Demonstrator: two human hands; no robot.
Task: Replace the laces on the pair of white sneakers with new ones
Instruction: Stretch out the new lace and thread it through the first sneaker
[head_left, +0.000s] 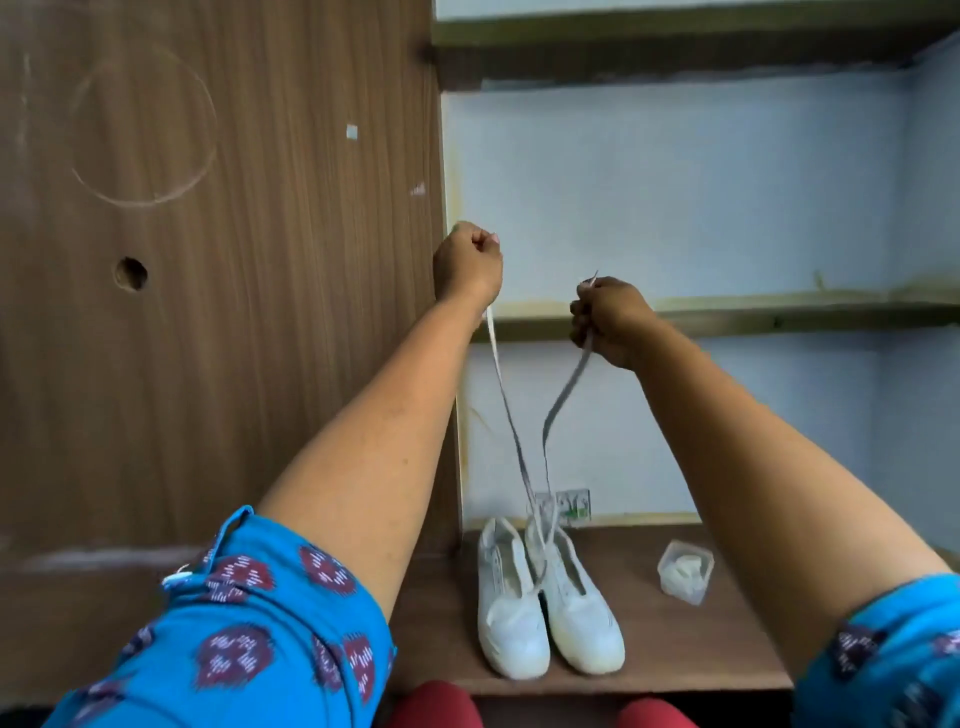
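Two lace (511, 415) ends were gripped high, one in each fist, left hand (467, 262) and right hand (608, 322), above the right sneaker (576, 613); equal lengths should be kept.

Left hand (467, 265) and right hand (608, 322) raised, gripping lace (558, 405) ends; white sneakers (545, 597) paired on wooden shelf (675, 644); plastic container (684, 571) beside.

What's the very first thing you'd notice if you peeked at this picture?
Two raised arms fill the middle: the left hand and the right hand each grip an end of a long lace, pulled up high. The lace runs down to a pair of white sneakers standing side by side on the wooden shelf. To their right sits a small clear plastic box.
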